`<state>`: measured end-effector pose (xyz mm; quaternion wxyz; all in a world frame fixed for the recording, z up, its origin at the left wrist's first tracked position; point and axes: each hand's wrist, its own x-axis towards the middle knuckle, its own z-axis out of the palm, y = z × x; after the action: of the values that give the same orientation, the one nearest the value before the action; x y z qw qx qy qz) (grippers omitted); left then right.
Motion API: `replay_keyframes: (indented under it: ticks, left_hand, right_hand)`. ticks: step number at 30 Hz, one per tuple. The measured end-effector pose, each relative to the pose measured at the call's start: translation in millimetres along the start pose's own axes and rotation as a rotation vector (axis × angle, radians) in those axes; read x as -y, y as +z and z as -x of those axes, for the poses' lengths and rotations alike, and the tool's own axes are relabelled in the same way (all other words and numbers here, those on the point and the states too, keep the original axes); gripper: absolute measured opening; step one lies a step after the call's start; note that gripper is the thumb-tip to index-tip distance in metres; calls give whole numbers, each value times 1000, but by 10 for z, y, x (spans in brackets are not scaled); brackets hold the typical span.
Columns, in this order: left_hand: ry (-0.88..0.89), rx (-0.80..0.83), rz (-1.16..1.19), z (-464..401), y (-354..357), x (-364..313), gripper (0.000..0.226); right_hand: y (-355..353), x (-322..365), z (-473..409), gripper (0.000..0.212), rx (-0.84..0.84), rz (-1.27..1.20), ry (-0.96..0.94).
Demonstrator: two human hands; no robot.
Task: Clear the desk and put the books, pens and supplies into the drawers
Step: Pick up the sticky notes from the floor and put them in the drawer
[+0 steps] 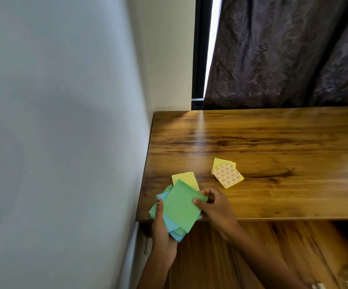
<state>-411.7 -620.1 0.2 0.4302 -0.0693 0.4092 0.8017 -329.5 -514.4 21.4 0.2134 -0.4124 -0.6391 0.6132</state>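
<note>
Wooden desk (273, 142) with a dark curtain (283, 53) at 12 o'clock and a pale wall (54, 122) at 9 o'clock; nothing stands between the hands and the papers. At 7 o'clock of the desk, the left hand (161, 228) cradles a loose fan of green and blue paper squares (179, 209) from below, fingers curled round it, while the right hand (214, 207) pinches the top sheet's edge. These sheets look light, limp and prone to slide apart, so squaring the stack and gripping across its edges seems wisest; a yellow sheet (186, 179) lies touching the fan, and a yellow note pad (227, 175) rests apart at 2 o'clock of it
</note>
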Motion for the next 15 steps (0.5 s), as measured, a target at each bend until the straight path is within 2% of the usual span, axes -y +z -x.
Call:
replay_keyframes:
  ticks: [4,7,9,11,13,15]
  left_hand:
    - [38,-80,-289,-19,37,95,47]
    - [100,13,-552,-10,126,102,39]
    - [194,73,-694,-33,229,78,39]
    - [326,92,-794,-82,340,40,39]
    - [459,78,-834,-112,447,-8,42]
    - [557,62,-833,-127,514,-30,49]
  right_hand:
    - [-89,-39,57,41,56,236,-39]
    - [-241,44,75,53,200,62,17]
    - [-305,91,74,51,171,-18,-12]
    - [-337,128,52,39,51,-37,-117]
    - [-344,165,25,26,-51,-69,-223]
    - [-329,178,6,23,-110,-63,-279]
